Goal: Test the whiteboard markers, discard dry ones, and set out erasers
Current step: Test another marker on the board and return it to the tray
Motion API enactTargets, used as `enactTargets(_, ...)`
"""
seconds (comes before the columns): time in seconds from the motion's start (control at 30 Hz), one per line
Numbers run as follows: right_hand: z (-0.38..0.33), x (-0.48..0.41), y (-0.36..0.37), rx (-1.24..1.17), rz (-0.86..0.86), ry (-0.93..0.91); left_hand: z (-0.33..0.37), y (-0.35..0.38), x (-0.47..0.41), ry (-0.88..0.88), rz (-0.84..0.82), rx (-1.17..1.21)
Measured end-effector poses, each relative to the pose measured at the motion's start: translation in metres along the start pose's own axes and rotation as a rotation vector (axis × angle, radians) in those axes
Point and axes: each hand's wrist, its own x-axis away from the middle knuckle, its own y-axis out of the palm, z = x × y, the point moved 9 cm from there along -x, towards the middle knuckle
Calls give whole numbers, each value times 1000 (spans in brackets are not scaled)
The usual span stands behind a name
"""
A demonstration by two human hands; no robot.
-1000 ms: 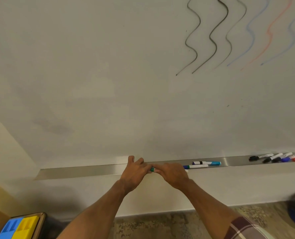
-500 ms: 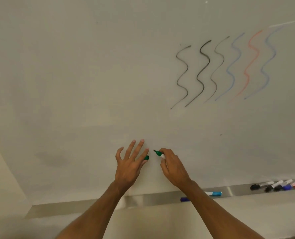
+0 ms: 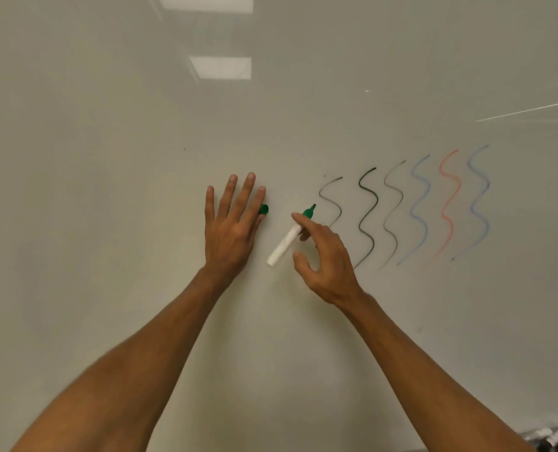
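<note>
A person's two bare forearms reach up to a whiteboard [image 3: 108, 158], seen from a head-worn camera. The left hand [image 3: 232, 226] has its four fingers straight and spread towards the board. A green cap [image 3: 263, 209] peeks out beside the index finger, apparently pinched there against the thumb tip. The right hand [image 3: 328, 256] grips an uncapped green marker [image 3: 286, 243] near its nib end, between the index finger and the fingers behind it. The white barrel slants down and left and the green nib points up and right, close to the board, though contact cannot be told. Just right of the nib stand six wavy test lines [image 3: 367, 216]: three black or grey, then blue, red and blue, some of them faint. A cluster of other markers [image 3: 555, 435] shows in the bottom right corner. No green line is on the board yet, so the step in hand looks to be testing this marker. To do it well, the nib should meet bare board left of the first line, press lightly and run one long wave so a weak or broken stroke shows plainly, with the cap held ready for recapping.
</note>
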Motion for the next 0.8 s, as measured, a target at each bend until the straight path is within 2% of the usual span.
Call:
enactTargets(0.07,-2,-12,-5,49,58,-29,-5,3,-7,11,30,5)
enactTargets(0.2,-11,-29,-20,187,285,-139,-9,6,-6,10,70,26)
enactTargets(0.4,6,-41,-29,63,463,99,-8,5,-5,17,90,6)
enactTargets(0.6,14,-44,-21,165,440,26,-7,4,-5,18,111,-10)
enactTargets(0.73,9,-30,-6,223,340,-120,-8,5,-5,17,119,-13)
enactTargets(0.8,17,-16,-8,216,341,-107,-8,5,-4,11,123,-15)
